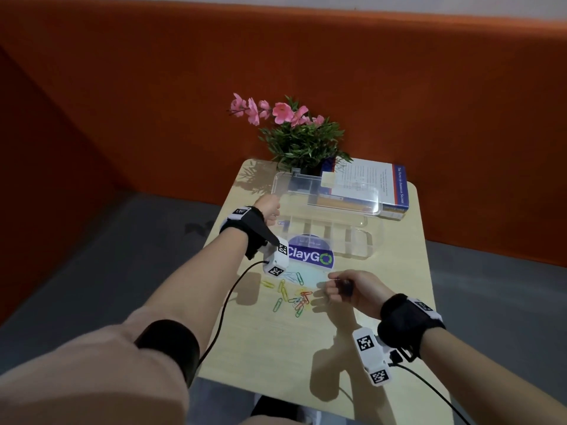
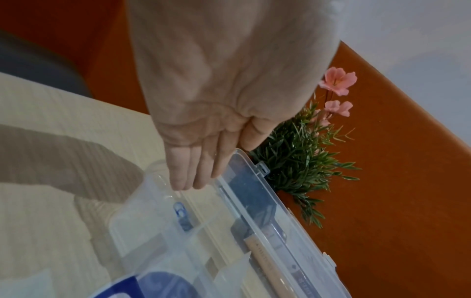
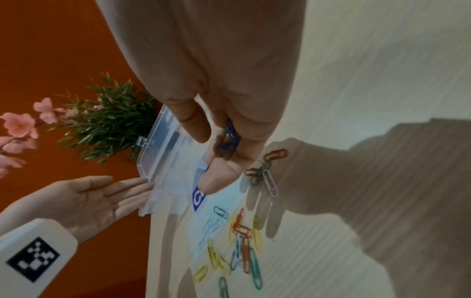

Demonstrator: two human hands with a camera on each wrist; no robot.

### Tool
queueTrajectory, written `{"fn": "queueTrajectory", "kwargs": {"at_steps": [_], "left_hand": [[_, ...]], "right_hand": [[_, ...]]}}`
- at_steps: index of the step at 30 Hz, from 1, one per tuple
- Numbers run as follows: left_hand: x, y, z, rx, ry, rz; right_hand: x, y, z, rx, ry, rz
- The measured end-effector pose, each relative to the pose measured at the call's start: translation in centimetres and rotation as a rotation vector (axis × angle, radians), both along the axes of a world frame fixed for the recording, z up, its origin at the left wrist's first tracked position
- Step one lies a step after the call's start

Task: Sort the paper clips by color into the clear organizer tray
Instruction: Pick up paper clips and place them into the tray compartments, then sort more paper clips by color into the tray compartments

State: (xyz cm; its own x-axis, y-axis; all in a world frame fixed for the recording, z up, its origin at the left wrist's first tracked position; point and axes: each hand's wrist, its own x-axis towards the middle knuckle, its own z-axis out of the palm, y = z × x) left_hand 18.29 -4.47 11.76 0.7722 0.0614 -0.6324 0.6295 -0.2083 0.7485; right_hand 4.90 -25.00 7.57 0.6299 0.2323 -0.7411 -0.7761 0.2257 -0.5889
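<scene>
The clear organizer tray sits across the far middle of the pale wooden table, its see-through lid swung up and back toward the plant and the book; thin dividers split the tray into a row of compartments, and a purple ClayGo sticker on the table shows through its near side. One blue paper clip already lies in the leftmost compartment. The unsorted paper clips are scattered on the table just near of the tray, a loose tangle of yellow, green, red and pale blue ones (a few red and green are hooked together). The left hand is at the tray's left far corner with its fingers straight and together, palm open, the tips at the corner where lid meets tray, holding nothing. The right hand hovers over the table to the right of the pile, fingers curled inward; the right wrist view shows a few dark blue paper clips pinched between its thumb and fingers.
</scene>
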Motion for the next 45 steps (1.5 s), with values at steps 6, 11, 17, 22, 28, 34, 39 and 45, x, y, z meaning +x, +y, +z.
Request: {"fn": "queueTrajectory", "kwargs": {"at_steps": [6,11,17,22,28,34,39,45], "left_hand": [[-3.9,3.2,-0.2,0.097,-0.232,0.046],[-9.4,6.2,-2.6,0.203,-0.268,0.059],[-12.8,7.4,-4.7,0.305,-0.227,-0.044],[-13.3,5.5,-5.4,0.525,-0.259,-0.308],[-13.2,2.5,-7.1,0.658,-0.378,-0.497],[-12.5,0.7,-7.6,0.775,-0.464,-0.628],[-12.2,0.4,-7.5,0.902,-0.416,-0.695],[-12.0,0.5,-7.4,0.923,-0.357,-0.633]], "right_hand": [[5.2,3.2,4.5,-0.010,-0.133,0.033],[11.0,8.1,5.7,0.001,-0.114,0.031],[13.0,10.7,6.0,-0.123,-0.168,0.137],[10.0,8.7,6.1,-0.343,-0.389,0.331],[3.7,5.1,1.2,-0.812,-0.480,0.675],[1.3,6.8,-2.1,-1.063,-0.781,0.795],[1.8,8.0,-2.8,-1.210,-0.868,0.904],[1.6,7.8,-3.7,-1.300,-0.986,0.990]]}}
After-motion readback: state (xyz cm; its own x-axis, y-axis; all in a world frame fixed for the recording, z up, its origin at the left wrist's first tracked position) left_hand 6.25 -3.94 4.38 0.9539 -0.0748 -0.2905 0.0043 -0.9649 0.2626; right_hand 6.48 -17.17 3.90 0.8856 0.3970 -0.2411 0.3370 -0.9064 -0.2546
